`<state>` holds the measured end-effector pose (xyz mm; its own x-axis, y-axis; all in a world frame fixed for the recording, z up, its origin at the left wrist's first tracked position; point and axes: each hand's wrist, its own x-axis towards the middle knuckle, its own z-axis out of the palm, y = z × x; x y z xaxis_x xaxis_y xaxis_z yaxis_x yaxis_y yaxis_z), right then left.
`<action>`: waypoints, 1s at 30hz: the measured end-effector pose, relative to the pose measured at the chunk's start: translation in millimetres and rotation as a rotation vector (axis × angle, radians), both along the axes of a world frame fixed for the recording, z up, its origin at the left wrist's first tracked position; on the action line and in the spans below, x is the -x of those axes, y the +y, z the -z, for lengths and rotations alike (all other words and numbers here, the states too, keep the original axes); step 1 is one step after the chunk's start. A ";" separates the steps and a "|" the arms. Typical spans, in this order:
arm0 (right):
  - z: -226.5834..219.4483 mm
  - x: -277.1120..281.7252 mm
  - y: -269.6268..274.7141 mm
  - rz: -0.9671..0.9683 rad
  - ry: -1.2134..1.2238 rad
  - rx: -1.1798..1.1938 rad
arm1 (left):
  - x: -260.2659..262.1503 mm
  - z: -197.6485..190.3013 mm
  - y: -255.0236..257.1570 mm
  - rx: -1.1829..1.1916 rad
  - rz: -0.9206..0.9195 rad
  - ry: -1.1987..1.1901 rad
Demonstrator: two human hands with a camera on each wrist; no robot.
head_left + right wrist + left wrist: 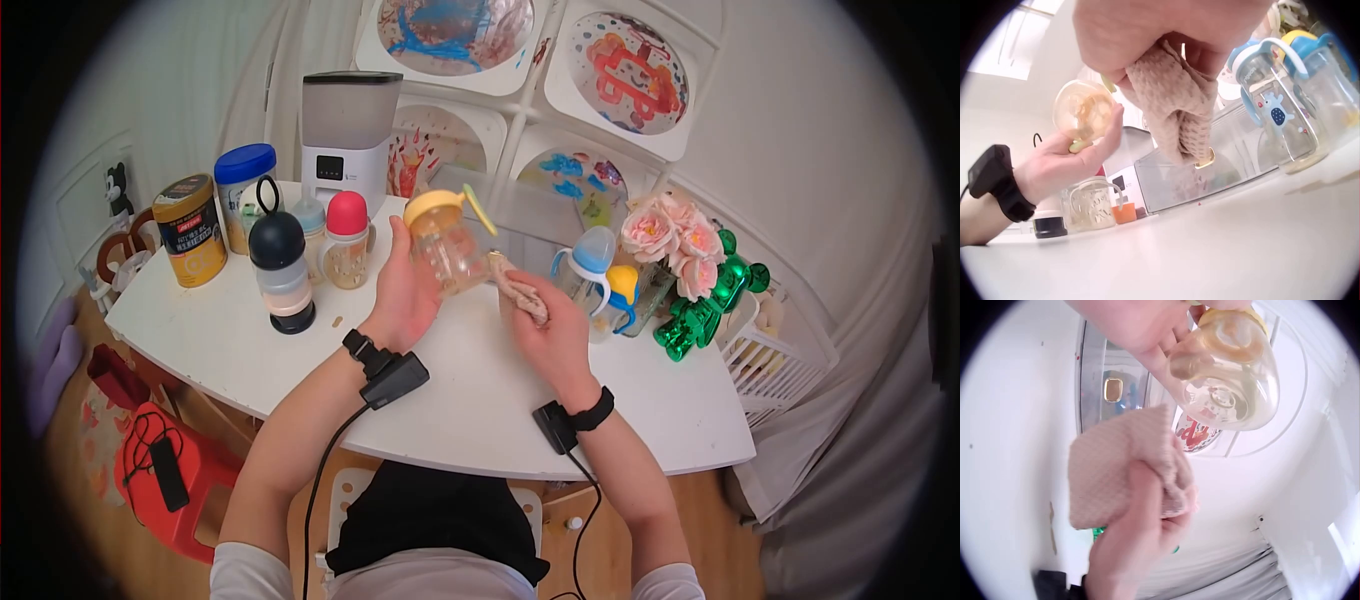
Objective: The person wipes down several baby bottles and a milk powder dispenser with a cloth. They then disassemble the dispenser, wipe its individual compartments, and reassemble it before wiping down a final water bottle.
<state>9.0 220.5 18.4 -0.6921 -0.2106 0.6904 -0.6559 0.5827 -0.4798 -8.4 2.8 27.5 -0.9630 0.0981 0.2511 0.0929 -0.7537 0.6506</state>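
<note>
My left hand holds a clear sippy cup with a yellow lid and a light green flap above the table. In the left wrist view the cup is tilted, its clear base towards the camera, and the fingers reach around its lid end. Just to the right, my right hand pinches a beige waffle-weave cloth, bunched between thumb and fingers. The cloth hangs from the fingers in the right wrist view. A gap shows between cloth and cup in the left wrist view.
On the white table, a black-capped bottle, a red-topped bottle and tins stand left. Blue- and yellow-topped bottles, pink flowers and a green bear figure are right. A clear box stands behind.
</note>
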 end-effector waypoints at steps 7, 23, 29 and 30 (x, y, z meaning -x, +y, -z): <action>-2.2 -6.0 -5.6 -0.228 -0.110 0.336 | -1.1 15.3 8.6 0.125 0.029 0.133; -1.9 10.7 9.7 -0.115 0.268 0.106 | -6.3 10.6 12.0 0.367 -0.043 0.126; -15.5 -3.9 15.5 -0.079 0.243 -0.166 | -2.3 8.0 7.6 0.373 -0.281 0.046; -20.1 -7.2 16.4 -0.107 0.257 -0.241 | -0.4 9.5 6.3 0.370 -0.284 0.042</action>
<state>16.2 236.9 38.5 -0.4677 -0.4502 0.7607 -0.8008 0.5800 -0.1491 -8.0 9.0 18.0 -0.9545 -0.0775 0.2879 0.2936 -0.4132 0.8620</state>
